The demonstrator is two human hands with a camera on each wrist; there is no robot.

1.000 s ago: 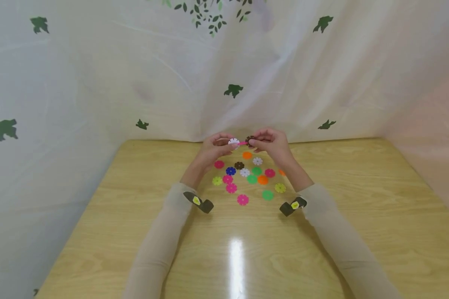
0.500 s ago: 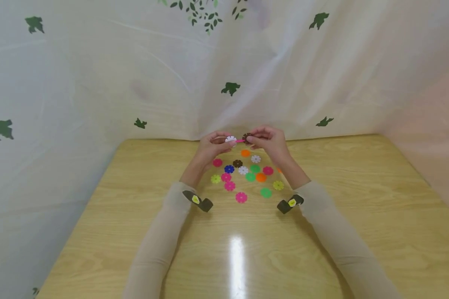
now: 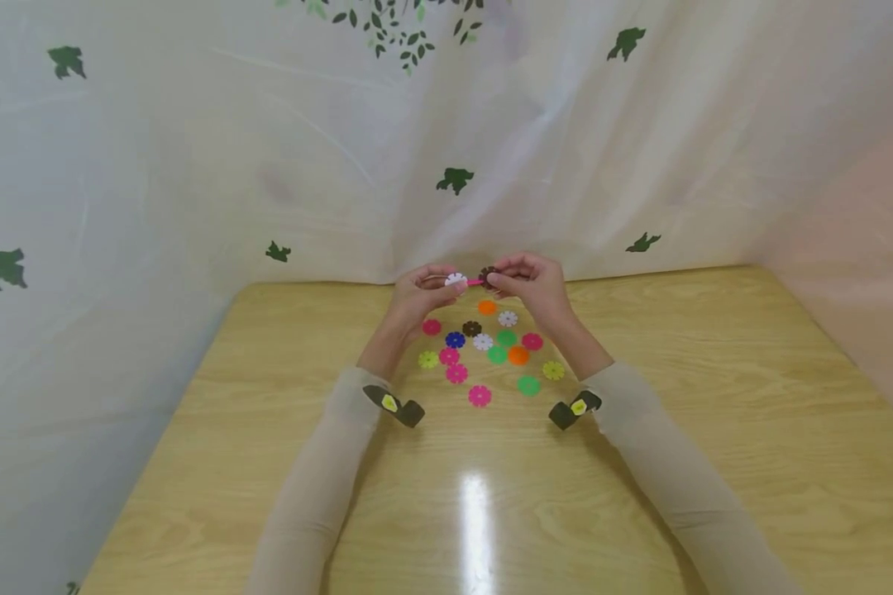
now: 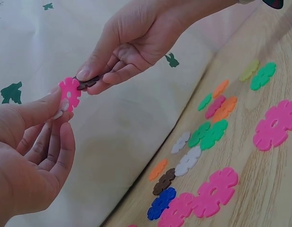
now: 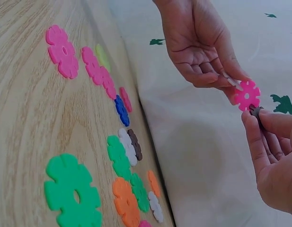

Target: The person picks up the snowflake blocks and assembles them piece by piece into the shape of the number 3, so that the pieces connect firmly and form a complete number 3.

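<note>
Above the far edge of the table, the left hand (image 3: 417, 299) pinches a white notched disc (image 3: 456, 280) between thumb and fingers. Facing it, the right hand (image 3: 542, 287) pinches a dark brown notched disc (image 3: 487, 276) the same way. A pink notched disc (image 5: 242, 101) links the two, its rim meeting the brown piece on one side and the white one on the other. In the left wrist view the white disc (image 4: 63, 105) is mostly covered by the left fingertips. How deep the slots are pushed together is too small to tell.
Several loose notched discs lie flat on the wooden table (image 3: 283, 463) below the hands, among them a blue one (image 3: 456, 340), an orange one (image 3: 518, 355) and a pink one (image 3: 479, 397). A pale cloth (image 3: 342, 198) with green bird shapes hangs behind the table.
The head view has shifted slightly. Both hands keep their hold on the white and brown discs, and the linked pieces look the same.
</note>
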